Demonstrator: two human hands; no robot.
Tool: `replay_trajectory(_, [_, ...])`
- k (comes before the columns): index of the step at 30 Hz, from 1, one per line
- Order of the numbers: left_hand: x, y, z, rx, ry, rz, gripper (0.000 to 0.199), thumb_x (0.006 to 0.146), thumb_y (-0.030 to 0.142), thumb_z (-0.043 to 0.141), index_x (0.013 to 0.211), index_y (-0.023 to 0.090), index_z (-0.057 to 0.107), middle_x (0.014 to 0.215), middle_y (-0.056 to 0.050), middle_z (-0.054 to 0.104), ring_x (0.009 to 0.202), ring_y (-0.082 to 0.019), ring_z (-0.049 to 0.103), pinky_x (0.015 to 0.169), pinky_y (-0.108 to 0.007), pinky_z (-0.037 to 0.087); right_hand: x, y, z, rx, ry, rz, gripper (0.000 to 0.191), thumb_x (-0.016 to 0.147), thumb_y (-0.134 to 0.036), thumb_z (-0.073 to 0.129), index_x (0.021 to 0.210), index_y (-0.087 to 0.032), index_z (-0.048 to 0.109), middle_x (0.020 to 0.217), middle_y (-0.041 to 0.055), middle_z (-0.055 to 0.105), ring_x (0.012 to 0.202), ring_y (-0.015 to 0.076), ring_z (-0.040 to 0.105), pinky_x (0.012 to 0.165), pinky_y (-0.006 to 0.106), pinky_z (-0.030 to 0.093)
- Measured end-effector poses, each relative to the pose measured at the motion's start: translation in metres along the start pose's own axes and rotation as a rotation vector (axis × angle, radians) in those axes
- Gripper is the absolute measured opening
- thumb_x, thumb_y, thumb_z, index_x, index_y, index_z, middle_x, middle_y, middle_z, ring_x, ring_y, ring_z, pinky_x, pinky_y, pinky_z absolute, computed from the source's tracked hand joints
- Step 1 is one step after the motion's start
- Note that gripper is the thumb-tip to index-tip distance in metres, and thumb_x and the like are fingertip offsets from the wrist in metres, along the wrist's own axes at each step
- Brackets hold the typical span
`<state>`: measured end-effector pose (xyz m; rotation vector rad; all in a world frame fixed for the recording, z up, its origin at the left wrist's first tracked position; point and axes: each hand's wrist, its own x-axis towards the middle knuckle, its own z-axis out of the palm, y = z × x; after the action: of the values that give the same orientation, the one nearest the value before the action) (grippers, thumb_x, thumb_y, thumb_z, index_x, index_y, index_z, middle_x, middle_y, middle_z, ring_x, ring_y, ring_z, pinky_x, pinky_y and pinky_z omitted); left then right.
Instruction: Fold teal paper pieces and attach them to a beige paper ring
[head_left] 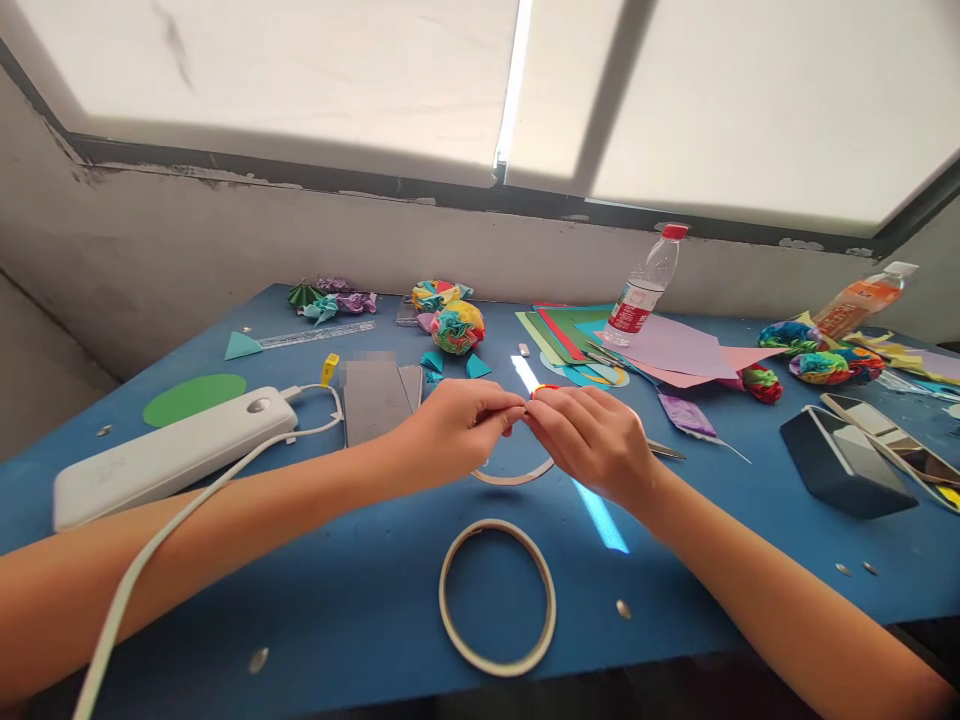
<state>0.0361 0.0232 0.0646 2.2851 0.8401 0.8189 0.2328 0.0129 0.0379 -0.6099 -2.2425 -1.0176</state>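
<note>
Nearest the front edge of the table (337, 610), a pale narrow ring (550, 600) lies flat and apart from both hands. A white cable (154, 545) crosses over the left forearm and connects to a white power bank (176, 455) beyond that arm. A second ring (517, 479) lies just past the first, its far side hidden by the hands.

The work is at the centre, above the second ring. The left hand (469, 425) and right hand (596, 435) meet fingertip to fingertip. The task's thing, a small red-and-yellow piece (545, 387), shows only as a thin edge at the top of the right fingers. The right grip is closed and appears to hold this piece. The left grip is closed in a thumb-and-forefinger pinch; whether the piece extends into it cannot be told. The step in hand is judged to be two-handed fine shaping of the piece, such as folding or twisting. The next move calls for a steady right hold and small, controlled left fingertip adjustments; excess force could crease or tear a piece this thin.

Beyond the right hand, a metal blade (666, 451) projects from behind the wrist, near a purple packet (685, 413). A phone (375, 400) lies beyond the left forearm. Farther back are a crumpled multicoloured paper ball (457, 328), coloured sheets (675, 345) and an upright clear bottle (637, 295) with a red cap.
</note>
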Motion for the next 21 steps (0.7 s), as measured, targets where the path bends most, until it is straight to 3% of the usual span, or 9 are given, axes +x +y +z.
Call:
replay_trajectory(4, [0.000, -0.006, 0.001, 0.201, -0.001, 0.110, 0.023, 0.090, 0.019, 0.045, 0.092, 0.016, 0.068, 0.072, -0.001, 0.062, 0.068, -0.013, 0.056, 0.061, -0.022, 0.043, 0.004, -0.003, 0.002, -0.015, -0.021, 0.032, 0.009, 0.086, -0.010, 0.052, 0.093, -0.015, 0.055, 0.082, 0.0063, 0.066, 0.068, 0.0150, 0.057, 0.063, 0.029, 0.042])
replay_trajectory(7, [-0.001, -0.014, 0.003, 0.475, 0.073, 0.186, 0.024, 0.092, 0.021, 0.043, 0.094, 0.014, 0.067, 0.077, -0.004, 0.065, 0.072, -0.016, 0.059, 0.064, -0.026, 0.044, 0.006, -0.005, 0.004, 0.006, -0.037, 0.103, 0.010, 0.089, -0.011, 0.047, 0.084, -0.017, 0.054, 0.075, 0.0030, 0.063, 0.063, 0.0128, 0.053, 0.061, 0.026, 0.039])
replay_trajectory(11, [-0.002, -0.020, 0.005, 0.764, 0.042, 0.307, 0.030, 0.091, 0.016, 0.036, 0.084, 0.013, 0.065, 0.070, -0.005, 0.062, 0.062, -0.017, 0.056, 0.057, -0.028, 0.041, 0.006, -0.006, 0.007, 0.028, -0.095, 0.148, 0.020, 0.090, -0.015, 0.044, 0.072, -0.017, 0.051, 0.063, 0.0003, 0.055, 0.056, 0.0121, 0.046, 0.055, 0.026, 0.033])
replay_trajectory(16, [-0.003, -0.017, 0.002, 0.855, 0.002, 0.444, 0.029, 0.090, 0.011, 0.035, 0.090, 0.012, 0.064, 0.073, -0.005, 0.063, 0.063, -0.018, 0.057, 0.058, -0.030, 0.042, 0.004, -0.005, 0.007, 0.130, -0.148, 0.142, 0.029, 0.093, -0.017, 0.037, 0.066, -0.018, 0.048, 0.059, -0.0019, 0.048, 0.054, 0.0103, 0.040, 0.052, 0.024, 0.029])
replay_trajectory(21, [-0.001, -0.015, -0.003, 0.864, -0.003, 0.412, 0.025, 0.091, 0.015, 0.040, 0.094, 0.013, 0.064, 0.078, -0.006, 0.065, 0.072, -0.020, 0.060, 0.063, -0.032, 0.045, -0.001, -0.008, 0.009, 0.245, -0.154, 0.187, 0.030, 0.092, -0.017, 0.036, 0.065, -0.018, 0.047, 0.058, -0.0018, 0.045, 0.052, 0.0104, 0.035, 0.051, 0.026, 0.024])
